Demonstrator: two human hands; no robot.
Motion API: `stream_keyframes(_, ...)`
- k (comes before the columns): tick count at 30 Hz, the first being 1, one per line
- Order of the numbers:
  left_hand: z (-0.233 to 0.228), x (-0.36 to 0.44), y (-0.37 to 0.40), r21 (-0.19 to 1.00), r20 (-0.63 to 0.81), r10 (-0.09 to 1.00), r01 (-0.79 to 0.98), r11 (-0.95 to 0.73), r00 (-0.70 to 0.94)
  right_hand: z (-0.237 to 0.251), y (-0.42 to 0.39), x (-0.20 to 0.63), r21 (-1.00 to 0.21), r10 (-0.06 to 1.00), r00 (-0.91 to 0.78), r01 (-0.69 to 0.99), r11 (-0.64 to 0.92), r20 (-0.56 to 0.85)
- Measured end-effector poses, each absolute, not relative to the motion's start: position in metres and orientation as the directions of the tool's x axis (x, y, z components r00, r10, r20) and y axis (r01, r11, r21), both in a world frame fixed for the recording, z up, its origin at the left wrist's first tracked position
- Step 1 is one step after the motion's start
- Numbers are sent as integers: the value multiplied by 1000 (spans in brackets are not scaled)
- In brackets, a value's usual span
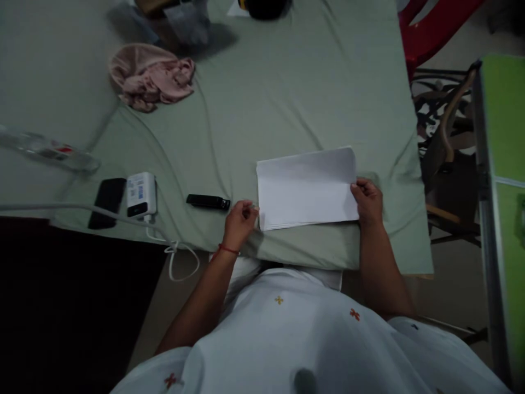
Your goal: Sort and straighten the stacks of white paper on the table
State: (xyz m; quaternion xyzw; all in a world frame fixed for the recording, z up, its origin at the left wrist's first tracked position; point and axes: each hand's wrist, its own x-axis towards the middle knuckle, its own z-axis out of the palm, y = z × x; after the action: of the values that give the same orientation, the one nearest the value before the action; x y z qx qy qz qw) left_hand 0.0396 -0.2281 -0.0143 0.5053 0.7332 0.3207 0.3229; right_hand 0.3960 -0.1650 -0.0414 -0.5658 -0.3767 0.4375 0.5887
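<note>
A stack of white paper (307,187) lies on the pale green sheet (287,98) near the bed's front edge. My left hand (241,220) pinches the stack's near left corner; a red thread circles that wrist. My right hand (368,201) grips the right edge of the same stack, thumb on top. Both arms reach out from my white patterned shirt below.
Left of the paper lie a small black device (208,201), a white power bank (141,194) with a white cable (172,251), and a black phone (107,201). A pink cloth (151,76) sits further back. A plastic bottle (49,150) is far left; a red chair (435,27) and green board (504,164) stand right.
</note>
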Motion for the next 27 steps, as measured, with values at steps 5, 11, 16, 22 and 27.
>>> stream_keyframes(5, -22, 44, -207, 954, -235, 932, 116, 275, -277, -39, -166, 399, -993, 924, 382, -105, 47, 3)
stream_keyframes(11, -13, 50, -184, 975, -223, 929, -46, 220, -295, -43, -165, 409, -988, 917, 395, -107, 115, 65)
stream_keyframes(16, 2, 58, -180, 968, -245, 968, -67, 242, -45, -42, -167, 408, -982, 931, 359, -140, 125, 68)
stream_keyframes(22, 20, 52, -174, 991, -36, 997, 126, 44, -65, -31, -175, 401, -966, 987, 161, -259, 16, -27)
stream_keyframes(27, 42, 41, -175, 939, 141, 980, 296, -177, 139, -31, -182, 402, -974, 990, 105, -213, -72, -96)
